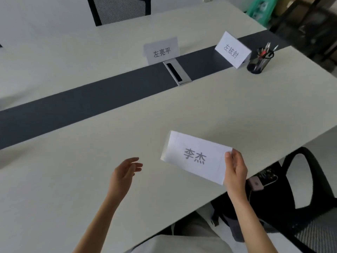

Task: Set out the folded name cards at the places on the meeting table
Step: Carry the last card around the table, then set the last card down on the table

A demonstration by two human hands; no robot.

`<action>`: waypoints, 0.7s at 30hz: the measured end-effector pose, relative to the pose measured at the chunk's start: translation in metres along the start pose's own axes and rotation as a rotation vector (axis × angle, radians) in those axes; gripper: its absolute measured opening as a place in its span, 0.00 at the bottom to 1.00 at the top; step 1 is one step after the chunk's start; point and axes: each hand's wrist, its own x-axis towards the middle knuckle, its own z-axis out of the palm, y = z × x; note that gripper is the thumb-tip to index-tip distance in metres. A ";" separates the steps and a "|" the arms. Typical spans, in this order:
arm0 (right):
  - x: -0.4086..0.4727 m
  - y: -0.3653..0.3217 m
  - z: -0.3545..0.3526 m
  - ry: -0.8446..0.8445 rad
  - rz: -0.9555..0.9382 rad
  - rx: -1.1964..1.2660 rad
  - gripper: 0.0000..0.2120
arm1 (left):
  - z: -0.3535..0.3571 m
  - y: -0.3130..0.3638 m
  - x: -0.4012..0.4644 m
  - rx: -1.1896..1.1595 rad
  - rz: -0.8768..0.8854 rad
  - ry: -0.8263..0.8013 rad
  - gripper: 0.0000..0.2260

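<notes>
Nearest the camera, the right hand (pixel 235 168) is pinching the right end of a folded name card (pixel 195 157) just above the near side of the meeting table (pixel 91 179), while the left hand (pixel 124 170) is hovering beside it, fingers loose and holding nothing. Setting it well probably means spreading the fold with both hands and standing it tent-wise, squared like the two name cards (pixel 162 51) already standing along the dark centre strip (pixel 82 110).
</notes>
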 end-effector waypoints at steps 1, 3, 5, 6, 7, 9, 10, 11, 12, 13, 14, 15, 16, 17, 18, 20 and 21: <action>0.019 -0.001 0.007 0.010 -0.005 -0.006 0.04 | 0.005 0.005 0.010 0.006 0.000 0.002 0.14; 0.058 -0.002 0.020 -0.004 -0.013 -0.016 0.04 | 0.017 0.013 0.029 0.013 -0.009 0.011 0.15; 0.099 -0.002 0.031 -0.043 -0.027 -0.019 0.08 | 0.031 0.019 0.049 0.023 -0.022 0.030 0.15; 0.120 -0.002 0.036 -0.061 -0.041 -0.025 0.10 | 0.037 0.023 0.060 0.027 -0.029 0.046 0.15; 0.141 -0.003 0.042 -0.086 -0.053 -0.030 0.12 | 0.044 0.026 0.070 0.028 -0.036 0.067 0.15; 0.184 -0.001 0.051 -0.169 -0.060 -0.036 0.13 | 0.060 0.032 0.093 0.019 -0.055 0.121 0.13; 0.206 0.001 0.056 -0.216 -0.057 -0.042 0.12 | 0.069 0.035 0.104 0.013 -0.067 0.152 0.12; 0.226 0.004 0.060 -0.261 -0.051 -0.049 0.10 | 0.077 0.037 0.115 0.010 -0.078 0.183 0.12; 0.247 0.006 0.065 -0.302 -0.042 -0.057 0.08 | 0.085 0.040 0.127 0.009 -0.088 0.210 0.12; 0.265 0.009 0.070 -0.340 -0.029 -0.060 0.07 | 0.092 0.044 0.139 0.013 -0.094 0.229 0.12; 0.283 0.011 0.075 -0.372 -0.015 -0.063 0.07 | 0.098 0.047 0.152 0.022 -0.103 0.242 0.12; 0.299 0.013 0.080 -0.401 -0.005 -0.062 0.07 | 0.103 0.051 0.165 0.036 -0.119 0.249 0.13; 0.315 0.016 0.084 -0.432 -0.002 -0.067 0.07 | 0.108 0.057 0.177 0.052 -0.134 0.246 0.14; 0.329 0.019 0.089 -0.464 -0.008 -0.076 0.07 | 0.113 0.062 0.188 0.071 -0.139 0.237 0.15; 0.343 0.021 0.093 -0.492 -0.018 -0.090 0.08 | 0.119 0.068 0.200 0.091 -0.131 0.227 0.16; 0.368 0.030 0.102 -0.530 -0.038 -0.116 0.10 | 0.130 0.079 0.225 0.120 -0.118 0.209 0.18; 0.374 0.033 0.104 -0.546 -0.052 -0.124 0.11 | 0.134 0.084 0.231 0.110 -0.116 0.198 0.19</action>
